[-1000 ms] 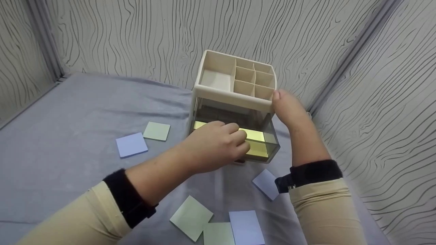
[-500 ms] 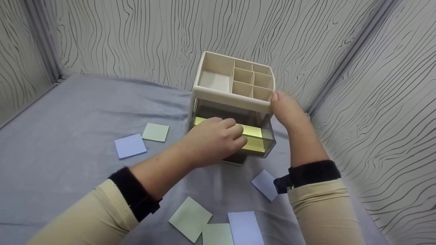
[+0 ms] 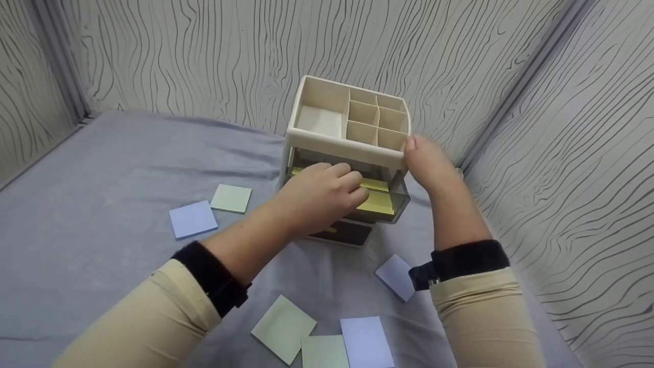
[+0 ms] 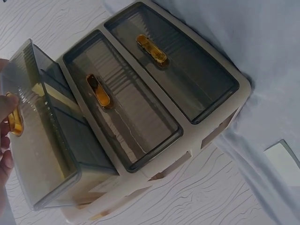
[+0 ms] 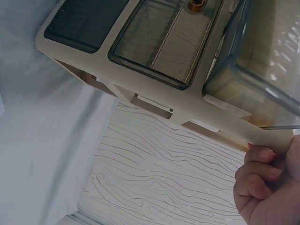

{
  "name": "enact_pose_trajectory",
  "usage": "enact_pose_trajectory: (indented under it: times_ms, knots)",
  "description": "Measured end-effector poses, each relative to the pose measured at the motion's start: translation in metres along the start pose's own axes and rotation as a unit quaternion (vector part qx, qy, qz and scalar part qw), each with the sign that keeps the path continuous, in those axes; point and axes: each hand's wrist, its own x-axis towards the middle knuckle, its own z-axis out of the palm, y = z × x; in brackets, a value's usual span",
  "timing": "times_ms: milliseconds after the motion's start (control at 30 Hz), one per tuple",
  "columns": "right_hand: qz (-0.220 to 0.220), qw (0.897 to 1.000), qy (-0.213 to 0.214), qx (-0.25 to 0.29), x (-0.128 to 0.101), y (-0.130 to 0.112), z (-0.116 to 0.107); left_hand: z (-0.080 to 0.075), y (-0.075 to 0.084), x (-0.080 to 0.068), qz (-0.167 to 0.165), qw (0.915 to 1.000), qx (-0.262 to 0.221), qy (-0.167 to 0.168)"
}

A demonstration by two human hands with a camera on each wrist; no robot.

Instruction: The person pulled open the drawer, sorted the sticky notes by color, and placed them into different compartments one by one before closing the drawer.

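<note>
**A:** What's in front of you, biggest thing first?

**B:** A desk (image 3: 102, 168) under a grey cloth, wavy-lined wall panels closing it in on three sides. At the far middle stands a cream organiser (image 3: 347, 138), upright, with open compartments on top and three smoky see-through drawers stacked below.

**A:** And the drawers?

**B:** The top drawer (image 3: 380, 197) is pulled partway out, with yellow sticky notes (image 3: 378, 202) lying inside it. The wrist view shows the middle drawer (image 4: 122, 105) and bottom drawer (image 4: 173, 65) both pushed in, each with an amber handle.

**A:** Where are the hands?

**B:** The left hand (image 3: 322, 199) is at the front of that top drawer, fingers curled over its front edge, fingertips on its handle. The right hand (image 3: 429, 163) is against the organiser's right top corner, fingers curled, thumb pressed on the rim.

**A:** Anything loose on the cloth?

**B:** Sticky pads. A lilac pad (image 3: 192, 219) and a pale green pad (image 3: 231, 198) lie just beside each other, left of the organiser. Near the front edge there is a green one (image 3: 283, 327), a second green one (image 3: 322, 351) and a lilac one (image 3: 367, 341), close together. A small lilac pad (image 3: 396, 276) lies by the right wrist.
</note>
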Motion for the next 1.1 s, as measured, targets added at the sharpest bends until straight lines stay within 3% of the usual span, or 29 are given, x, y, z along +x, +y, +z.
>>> enact_pose_trajectory:
  times_ms: [500,1100]
  knots:
    - [-0.001,1.0,0.012,-0.001,0.0,0.0,0.001,0.016,-0.009,0.005,-0.041,0.9991,-0.004,0.009]
    - [-0.003,1.0,0.013,-0.016,0.001,-0.001,0.001,0.027,-0.017,0.01,-0.079,0.9967,-0.003,-0.016]
